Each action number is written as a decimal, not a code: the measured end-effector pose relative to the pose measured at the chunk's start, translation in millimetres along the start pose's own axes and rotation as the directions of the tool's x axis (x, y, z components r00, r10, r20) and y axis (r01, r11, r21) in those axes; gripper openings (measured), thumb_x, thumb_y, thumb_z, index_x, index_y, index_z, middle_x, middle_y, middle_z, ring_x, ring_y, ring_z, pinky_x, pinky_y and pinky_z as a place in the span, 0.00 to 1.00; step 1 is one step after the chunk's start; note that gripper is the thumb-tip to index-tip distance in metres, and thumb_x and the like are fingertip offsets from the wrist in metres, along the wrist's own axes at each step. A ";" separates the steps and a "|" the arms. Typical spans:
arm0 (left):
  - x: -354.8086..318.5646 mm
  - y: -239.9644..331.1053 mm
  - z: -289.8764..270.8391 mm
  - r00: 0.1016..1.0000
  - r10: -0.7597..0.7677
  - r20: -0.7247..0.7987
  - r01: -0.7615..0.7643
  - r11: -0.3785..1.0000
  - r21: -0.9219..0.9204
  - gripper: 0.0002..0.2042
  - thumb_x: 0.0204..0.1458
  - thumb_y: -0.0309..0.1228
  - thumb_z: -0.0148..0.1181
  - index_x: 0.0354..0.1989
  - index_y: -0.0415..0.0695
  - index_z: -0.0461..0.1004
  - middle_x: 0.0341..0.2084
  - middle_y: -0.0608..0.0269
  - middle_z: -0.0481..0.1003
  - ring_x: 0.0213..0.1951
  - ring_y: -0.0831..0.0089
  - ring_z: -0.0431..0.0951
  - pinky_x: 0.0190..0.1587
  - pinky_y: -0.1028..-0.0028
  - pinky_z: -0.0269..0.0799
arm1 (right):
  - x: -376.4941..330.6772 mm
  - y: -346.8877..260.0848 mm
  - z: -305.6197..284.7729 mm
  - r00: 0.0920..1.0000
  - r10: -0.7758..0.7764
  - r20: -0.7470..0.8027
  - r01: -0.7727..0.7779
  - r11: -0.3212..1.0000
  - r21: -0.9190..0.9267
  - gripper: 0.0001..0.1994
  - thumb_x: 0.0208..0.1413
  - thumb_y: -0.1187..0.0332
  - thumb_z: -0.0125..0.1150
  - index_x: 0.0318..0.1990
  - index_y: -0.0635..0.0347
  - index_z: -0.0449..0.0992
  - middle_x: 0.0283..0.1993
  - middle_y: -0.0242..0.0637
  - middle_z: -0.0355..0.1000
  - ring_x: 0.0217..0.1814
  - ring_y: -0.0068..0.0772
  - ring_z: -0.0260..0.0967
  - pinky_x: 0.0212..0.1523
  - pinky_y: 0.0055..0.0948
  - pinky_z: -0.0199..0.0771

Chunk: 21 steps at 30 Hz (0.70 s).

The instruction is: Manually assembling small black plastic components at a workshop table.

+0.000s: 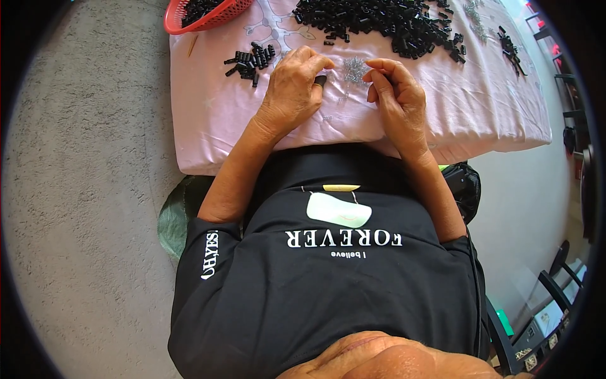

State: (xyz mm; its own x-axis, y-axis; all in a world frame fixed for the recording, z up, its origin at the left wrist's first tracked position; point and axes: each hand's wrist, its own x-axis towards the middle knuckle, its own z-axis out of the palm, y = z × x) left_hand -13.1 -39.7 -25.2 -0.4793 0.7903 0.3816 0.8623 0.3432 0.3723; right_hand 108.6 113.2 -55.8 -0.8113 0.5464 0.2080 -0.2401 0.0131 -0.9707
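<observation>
Both hands are over a table covered with a pale pink cloth. My left hand is bent, its fingers closed around a small dark piece that shows by the thumb. On the other side, my right hand has thumb and fingertips pinched together; anything between them is too small to make out. A little heap of fine silvery metal bits lies between the hands, a few strays nearer me. Left of my left hand is a small group of short black tubular pieces.
A large pile of similar black pieces spreads beyond my hands. A red plastic basket holding more stands at the far left corner. Further right lie silvery bits and a small black cluster. Dark furniture stands at lower right.
</observation>
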 end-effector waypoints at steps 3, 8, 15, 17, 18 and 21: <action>-0.9 -1.3 -2.3 1.000 -0.021 0.010 0.021 0.999 0.032 0.16 0.41 0.15 0.55 0.40 0.41 0.78 0.35 0.57 0.75 0.42 0.58 0.77 0.46 0.65 0.72 | 0.0 -0.1 -0.2 1.000 0.006 -0.004 -0.006 1.000 0.020 0.08 0.62 0.79 0.53 0.46 0.66 0.75 0.33 0.33 0.76 0.27 0.15 0.68 0.28 0.17 0.69; 4.8 7.0 -2.6 1.000 -0.013 -0.016 0.013 0.999 -0.036 0.14 0.41 0.15 0.56 0.38 0.41 0.78 0.35 0.56 0.75 0.41 0.58 0.77 0.45 0.65 0.72 | -0.4 -0.9 -0.3 1.000 -0.001 -0.011 0.001 0.999 0.052 0.08 0.63 0.79 0.52 0.47 0.66 0.75 0.34 0.33 0.75 0.27 0.14 0.67 0.29 0.15 0.68; 10.7 12.0 9.3 0.999 0.037 0.003 -0.036 0.996 -0.081 0.12 0.41 0.16 0.56 0.36 0.41 0.78 0.33 0.57 0.75 0.39 0.58 0.77 0.43 0.66 0.73 | 0.6 -1.5 -2.6 1.000 0.007 -0.020 -0.005 0.997 0.080 0.09 0.65 0.78 0.50 0.50 0.65 0.72 0.35 0.33 0.75 0.27 0.13 0.65 0.30 0.14 0.67; 9.8 9.9 8.1 1.000 0.026 0.016 -0.025 0.998 -0.053 0.12 0.42 0.17 0.56 0.36 0.41 0.78 0.33 0.57 0.75 0.38 0.58 0.77 0.43 0.66 0.73 | 0.4 -1.4 -3.0 1.000 0.004 -0.022 -0.002 0.996 0.092 0.09 0.65 0.78 0.50 0.50 0.64 0.72 0.35 0.33 0.75 0.28 0.13 0.65 0.30 0.14 0.67; 8.6 8.0 6.1 1.000 0.000 0.027 0.000 1.000 -0.030 0.11 0.43 0.17 0.57 0.36 0.41 0.78 0.33 0.57 0.75 0.38 0.58 0.77 0.42 0.66 0.73 | 0.4 -1.9 -3.0 1.000 0.002 -0.019 0.000 0.995 0.100 0.09 0.65 0.78 0.49 0.50 0.64 0.72 0.35 0.33 0.74 0.28 0.13 0.65 0.30 0.14 0.67; 7.4 4.9 2.9 0.999 -0.023 0.034 0.024 1.000 -0.010 0.10 0.44 0.18 0.58 0.36 0.41 0.78 0.32 0.58 0.75 0.38 0.59 0.77 0.42 0.66 0.73 | 0.9 -1.3 -3.4 1.000 -0.008 -0.016 0.009 0.994 0.108 0.09 0.65 0.78 0.49 0.50 0.64 0.72 0.35 0.33 0.74 0.28 0.13 0.65 0.31 0.14 0.67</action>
State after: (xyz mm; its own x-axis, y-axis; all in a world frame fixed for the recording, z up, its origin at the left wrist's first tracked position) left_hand -12.0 -30.7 -23.0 -0.4935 0.7987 0.3443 0.8491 0.3567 0.3896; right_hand 110.0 116.5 -54.8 -0.8010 0.5593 0.2135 -0.3039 -0.0725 -0.9499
